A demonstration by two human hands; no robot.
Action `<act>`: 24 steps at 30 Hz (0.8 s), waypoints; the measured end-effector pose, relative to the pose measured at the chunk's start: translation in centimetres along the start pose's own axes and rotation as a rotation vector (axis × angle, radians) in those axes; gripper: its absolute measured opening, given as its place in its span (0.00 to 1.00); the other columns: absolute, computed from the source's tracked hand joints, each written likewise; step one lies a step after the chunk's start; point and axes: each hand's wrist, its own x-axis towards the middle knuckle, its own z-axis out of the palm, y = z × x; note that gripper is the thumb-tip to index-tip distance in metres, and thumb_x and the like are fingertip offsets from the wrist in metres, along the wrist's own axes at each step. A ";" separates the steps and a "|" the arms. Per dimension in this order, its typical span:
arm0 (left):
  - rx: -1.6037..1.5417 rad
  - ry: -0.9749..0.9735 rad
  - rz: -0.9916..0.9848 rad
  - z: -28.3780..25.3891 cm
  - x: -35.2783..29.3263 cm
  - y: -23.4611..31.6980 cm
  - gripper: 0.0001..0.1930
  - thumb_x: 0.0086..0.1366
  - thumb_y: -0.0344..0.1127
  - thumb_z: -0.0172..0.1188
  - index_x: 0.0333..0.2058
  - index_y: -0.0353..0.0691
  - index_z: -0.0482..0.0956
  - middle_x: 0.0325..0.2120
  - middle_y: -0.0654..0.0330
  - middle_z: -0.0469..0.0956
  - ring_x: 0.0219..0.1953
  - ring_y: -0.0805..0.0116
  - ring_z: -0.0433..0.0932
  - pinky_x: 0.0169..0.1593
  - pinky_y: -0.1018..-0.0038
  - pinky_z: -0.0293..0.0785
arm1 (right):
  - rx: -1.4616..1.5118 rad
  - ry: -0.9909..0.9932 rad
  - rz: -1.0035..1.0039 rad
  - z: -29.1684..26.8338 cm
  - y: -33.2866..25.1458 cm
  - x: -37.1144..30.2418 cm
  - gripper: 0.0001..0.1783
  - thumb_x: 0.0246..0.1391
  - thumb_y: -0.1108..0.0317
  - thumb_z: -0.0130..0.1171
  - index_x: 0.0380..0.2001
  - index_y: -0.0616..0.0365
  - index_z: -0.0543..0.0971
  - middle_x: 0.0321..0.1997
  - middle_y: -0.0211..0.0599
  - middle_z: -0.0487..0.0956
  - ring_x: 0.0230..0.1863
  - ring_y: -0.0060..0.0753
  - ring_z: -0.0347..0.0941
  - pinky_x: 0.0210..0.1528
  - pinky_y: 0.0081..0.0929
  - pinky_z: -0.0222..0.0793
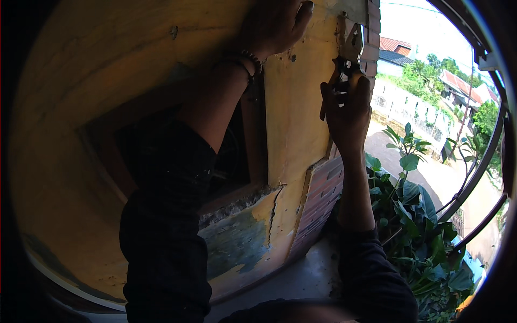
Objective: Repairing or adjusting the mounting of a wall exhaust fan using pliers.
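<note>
At the top of the head view my left hand [277, 27] rests against the yellow wall [301, 107], its thumb stretched out. The upper edge cuts off its other fingers. A dark beaded bracelet [250, 62] circles that wrist. My right hand [350, 110] is raised at the wall's right corner, fingers closed round the handles of a pair of pliers [353, 44]. The jaws point upward, close beside a strip of brick-like tiles [371, 35] along the corner. In the shade, I cannot tell whether the jaws grip anything.
A dark-framed window opening [257, 140] lies behind my left arm. Below it the wall is cracked, with peeling paint [237, 245]. Reddish brick cladding [318, 204] covers the lower corner. Leafy plants [414, 215] and a curved dark metal bar [471, 185] stand at the right, beside a road.
</note>
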 end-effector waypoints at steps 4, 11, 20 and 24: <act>-0.174 -0.056 -0.141 -0.1 0.2 -0.2 0.16 0.73 0.38 0.52 0.52 0.35 0.75 0.44 0.43 0.81 0.47 0.43 0.79 0.53 0.57 0.74 | 0.094 -0.036 0.055 0.2 0.2 -0.4 0.22 0.60 0.74 0.64 0.53 0.61 0.67 0.35 0.39 0.82 0.31 0.25 0.81 0.28 0.21 0.76; -0.102 -0.153 -0.130 -2.4 2.5 -0.7 0.15 0.66 0.41 0.63 0.44 0.35 0.80 0.42 0.48 0.83 0.46 0.48 0.80 0.53 0.58 0.74 | 0.615 0.250 0.011 0.2 0.1 3.2 0.12 0.65 0.72 0.60 0.49 0.65 0.74 0.42 0.42 0.84 0.41 0.28 0.83 0.32 0.21 0.82; 0.147 -0.246 -0.085 -7.8 4.0 -3.4 0.16 0.65 0.44 0.63 0.43 0.36 0.81 0.43 0.49 0.82 0.49 0.49 0.79 0.57 0.58 0.69 | 0.656 0.331 -0.188 4.6 1.1 6.8 0.10 0.66 0.71 0.59 0.47 0.64 0.79 0.43 0.40 0.85 0.39 0.23 0.83 0.27 0.22 0.83; 0.169 -0.247 -0.073 -7.8 3.2 -3.8 0.18 0.64 0.45 0.63 0.44 0.36 0.81 0.43 0.50 0.82 0.49 0.50 0.78 0.60 0.58 0.66 | 0.513 0.238 -0.074 6.5 2.0 7.7 0.10 0.67 0.68 0.58 0.46 0.63 0.79 0.42 0.40 0.86 0.40 0.24 0.83 0.26 0.22 0.81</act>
